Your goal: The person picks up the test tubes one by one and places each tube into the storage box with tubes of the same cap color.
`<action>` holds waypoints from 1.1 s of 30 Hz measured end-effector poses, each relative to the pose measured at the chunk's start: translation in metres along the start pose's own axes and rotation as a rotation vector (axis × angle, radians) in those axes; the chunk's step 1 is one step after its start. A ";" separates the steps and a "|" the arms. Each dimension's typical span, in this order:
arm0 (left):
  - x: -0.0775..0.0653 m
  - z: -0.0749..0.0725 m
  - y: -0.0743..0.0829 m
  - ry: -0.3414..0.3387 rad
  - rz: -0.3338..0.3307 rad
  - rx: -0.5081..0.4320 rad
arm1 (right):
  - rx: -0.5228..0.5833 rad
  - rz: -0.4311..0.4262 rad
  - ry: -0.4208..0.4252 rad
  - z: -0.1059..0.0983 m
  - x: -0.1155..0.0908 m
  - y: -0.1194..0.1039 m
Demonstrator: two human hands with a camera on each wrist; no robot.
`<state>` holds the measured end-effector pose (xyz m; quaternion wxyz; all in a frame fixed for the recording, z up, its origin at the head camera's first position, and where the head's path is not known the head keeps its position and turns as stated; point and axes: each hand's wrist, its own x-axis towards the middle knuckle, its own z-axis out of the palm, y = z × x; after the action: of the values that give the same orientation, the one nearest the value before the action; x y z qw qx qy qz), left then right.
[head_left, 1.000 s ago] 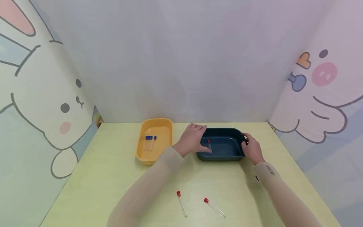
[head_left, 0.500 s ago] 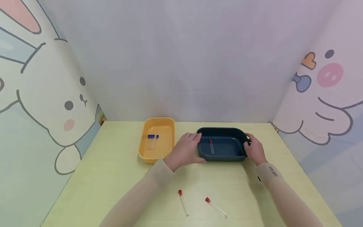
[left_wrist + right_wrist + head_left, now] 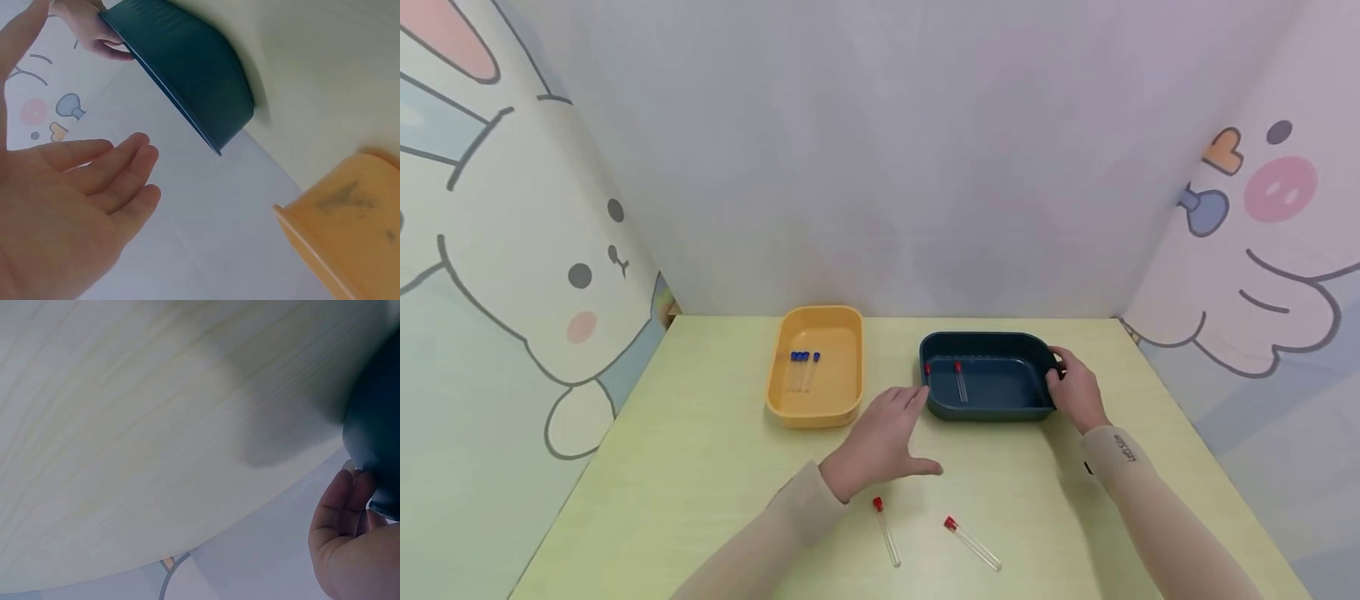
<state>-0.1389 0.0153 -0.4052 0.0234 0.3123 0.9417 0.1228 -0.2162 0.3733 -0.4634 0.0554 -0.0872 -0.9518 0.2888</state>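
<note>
My left hand (image 3: 880, 440) hovers over the table in front of the two basins, thumb spread from straight fingers, holding nothing; the left wrist view shows its bare palm. With my right hand (image 3: 1077, 393) I grip the right end of a dark blue basin (image 3: 985, 413), fingers and thumb pinching its rim. Inside lie a red-capped test tube (image 3: 961, 383) and, against the left wall, another red cap (image 3: 928, 369), its tube mostly hidden. Nearest the left hand on the table are one red-capped tube (image 3: 887, 533) and a second tube with a red cap (image 3: 973, 543).
A yellow basin (image 3: 812, 419) stands left of the dark blue one, with several blue-capped test tubes (image 3: 805, 372) lying in it. Behind the pale table (image 3: 685, 450) hangs a plain curtain (image 3: 880, 167), with cartoon-printed cloth (image 3: 1262, 250) at both sides.
My left hand has drawn back from the left end of the dark blue basin toward the loose tubes, uncovering a second red cap inside. My right hand keeps its grip on the rim.
</note>
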 end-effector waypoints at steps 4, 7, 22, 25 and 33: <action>-0.007 0.005 0.000 -0.022 -0.005 0.000 | -0.003 0.005 -0.006 0.000 0.001 -0.001; -0.012 0.011 -0.004 -0.039 -0.005 0.010 | -0.005 -0.001 0.003 0.001 0.001 -0.001; -0.049 0.048 -0.013 -0.164 -0.015 -0.005 | -0.004 -0.001 0.003 0.001 -0.001 -0.004; -0.056 0.053 -0.015 -0.164 -0.021 0.002 | -0.005 -0.001 0.002 0.001 -0.001 -0.004; -0.069 0.062 -0.019 -0.120 0.011 0.068 | -0.008 0.008 -0.004 0.001 0.000 -0.003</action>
<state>-0.0873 -0.0272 -0.4718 0.0684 0.3249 0.9405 0.0717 -0.2167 0.3707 -0.4629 0.0520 -0.0907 -0.9527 0.2852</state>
